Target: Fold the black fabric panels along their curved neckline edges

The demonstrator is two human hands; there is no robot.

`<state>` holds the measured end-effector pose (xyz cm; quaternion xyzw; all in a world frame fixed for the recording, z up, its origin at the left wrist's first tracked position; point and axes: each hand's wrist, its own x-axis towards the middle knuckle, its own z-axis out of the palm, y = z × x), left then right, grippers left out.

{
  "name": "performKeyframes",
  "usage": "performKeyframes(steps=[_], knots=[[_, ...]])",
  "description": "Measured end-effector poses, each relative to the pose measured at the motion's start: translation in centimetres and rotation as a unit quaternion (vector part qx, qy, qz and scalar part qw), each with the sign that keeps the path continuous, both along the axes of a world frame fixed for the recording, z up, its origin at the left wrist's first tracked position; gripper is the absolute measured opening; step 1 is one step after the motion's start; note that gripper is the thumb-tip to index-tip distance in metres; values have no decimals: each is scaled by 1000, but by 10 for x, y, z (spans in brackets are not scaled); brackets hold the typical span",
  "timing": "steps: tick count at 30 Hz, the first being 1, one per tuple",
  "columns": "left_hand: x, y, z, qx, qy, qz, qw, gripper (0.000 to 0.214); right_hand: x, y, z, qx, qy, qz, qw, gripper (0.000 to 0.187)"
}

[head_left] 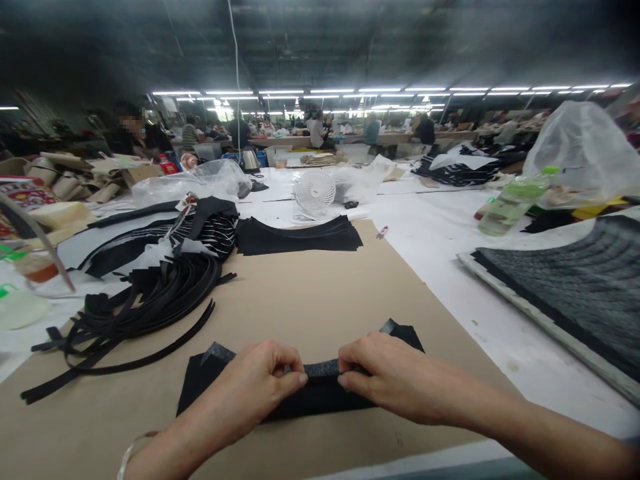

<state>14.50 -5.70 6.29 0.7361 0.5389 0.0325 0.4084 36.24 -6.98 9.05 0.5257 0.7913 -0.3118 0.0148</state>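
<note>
You have a piece of black cloth (320,401) lying flat on the brown paper (295,300) right in front of you, its long side running across from left to right. Your left hand (265,379) is closed on its far edge, the edge pinched between thumb and bent fingers, and your right hand (380,373) pinches the same edge in the same way, a short stretch apart. Between your hands a speckled grey strip (321,367) shows along that edge, and grey also shows at both far corners. On your left wrist is a bracelet (129,457). To your left, a heap of black bands (150,313) curls over the paper, one of them trailing toward you. Beyond the cloth, at the far end of the paper, lies a stack of curved black pieces (300,239), with a white fan (314,192) behind it. To your right, a pile of dark grey cloth (565,280) lies on the white table (425,230), and a bottle (514,205) is near its far side.
</note>
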Motion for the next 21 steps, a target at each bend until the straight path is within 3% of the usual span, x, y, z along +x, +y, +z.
performKeyframes(steps=[7,13,17,21], knots=[[8,3,-11,34,112,7,993,23,-19,-1,-26,11,-73,-18,997,24],[1,9,-23,-44,41,15,998,13,-11,6,-41,-27,1,-24,999,15],[-7,9,-23,-84,-14,6,996,13,-6,6,-28,-71,-10,-23,997,23],[-12,8,-8,-64,-16,7,998,24,-11,12,-4,0,-18,63,998,29]])
